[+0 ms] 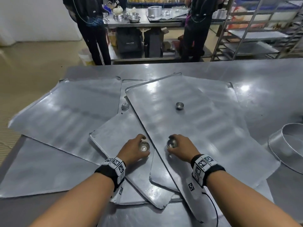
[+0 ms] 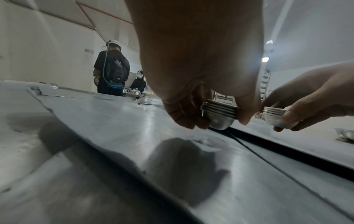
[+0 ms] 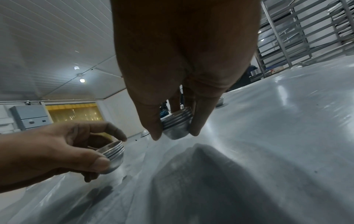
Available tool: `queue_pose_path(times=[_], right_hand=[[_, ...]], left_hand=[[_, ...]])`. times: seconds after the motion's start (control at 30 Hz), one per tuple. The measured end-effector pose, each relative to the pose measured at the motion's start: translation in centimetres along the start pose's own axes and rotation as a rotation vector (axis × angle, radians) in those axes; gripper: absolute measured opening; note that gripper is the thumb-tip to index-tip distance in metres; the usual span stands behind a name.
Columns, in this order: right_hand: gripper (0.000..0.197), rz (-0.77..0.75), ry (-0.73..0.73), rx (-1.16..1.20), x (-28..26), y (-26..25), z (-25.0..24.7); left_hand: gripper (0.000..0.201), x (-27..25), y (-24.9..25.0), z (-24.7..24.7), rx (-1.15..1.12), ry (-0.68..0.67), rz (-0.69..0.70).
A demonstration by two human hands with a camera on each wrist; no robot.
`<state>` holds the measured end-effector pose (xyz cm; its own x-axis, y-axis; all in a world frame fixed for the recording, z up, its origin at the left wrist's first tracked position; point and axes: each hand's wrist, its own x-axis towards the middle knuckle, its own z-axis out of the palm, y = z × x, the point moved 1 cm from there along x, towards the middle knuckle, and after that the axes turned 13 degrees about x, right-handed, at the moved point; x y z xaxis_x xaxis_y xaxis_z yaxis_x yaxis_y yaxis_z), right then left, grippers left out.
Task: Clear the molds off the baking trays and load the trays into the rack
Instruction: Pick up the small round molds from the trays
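Note:
Several flat metal baking trays (image 1: 196, 125) lie overlapping on the steel table. My left hand (image 1: 134, 149) grips a nested stack of small metal cup molds (image 1: 144, 146) (image 2: 219, 114) (image 3: 113, 157) above the near middle tray (image 1: 114, 136). My right hand (image 1: 182, 147) grips a second nested stack (image 1: 171, 143) (image 3: 176, 126) (image 2: 275, 116) just above the big top tray. One loose mold (image 1: 179, 105) stands upright further back on that tray. Another mold (image 1: 125, 106) (image 2: 145, 101) lies upside down between trays.
A large round cake ring (image 1: 288, 145) sits at the table's right edge. A tray rack (image 1: 255, 30) stands at the back right. Two people (image 1: 91, 30) work at a far table with bowls (image 1: 134, 18).

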<state>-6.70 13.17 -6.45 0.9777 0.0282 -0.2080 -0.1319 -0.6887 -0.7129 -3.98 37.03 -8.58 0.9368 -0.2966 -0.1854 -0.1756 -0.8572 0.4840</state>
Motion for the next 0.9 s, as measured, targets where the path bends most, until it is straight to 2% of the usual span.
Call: queue_pose_path(times=[0.2, 0.43, 0.77, 0.9], right_hand=[[0.055, -0.009, -0.055, -0.014, 1.6, -0.1, 0.9], [0.054, 0.01, -0.062, -0.027, 4.2, -1.1, 2.2], [0.053, 0.069, 0.007, -0.031, 7.4, -2.5, 2.9], [0.061, 0.097, 0.016, -0.036, 7.5, -2.2, 3.2]], left_hand=[[0.046, -0.1, -0.9, 0.0, 0.002, 0.002, -0.05], [0.05, 1.9, -2.6, -1.0, 0.034, 0.004, -0.023], [0.054, 5.9, -4.4, -2.4, 0.082, -0.079, 0.084], [0.059, 6.7, -5.3, -2.6, 0.066, -0.121, 0.125]])
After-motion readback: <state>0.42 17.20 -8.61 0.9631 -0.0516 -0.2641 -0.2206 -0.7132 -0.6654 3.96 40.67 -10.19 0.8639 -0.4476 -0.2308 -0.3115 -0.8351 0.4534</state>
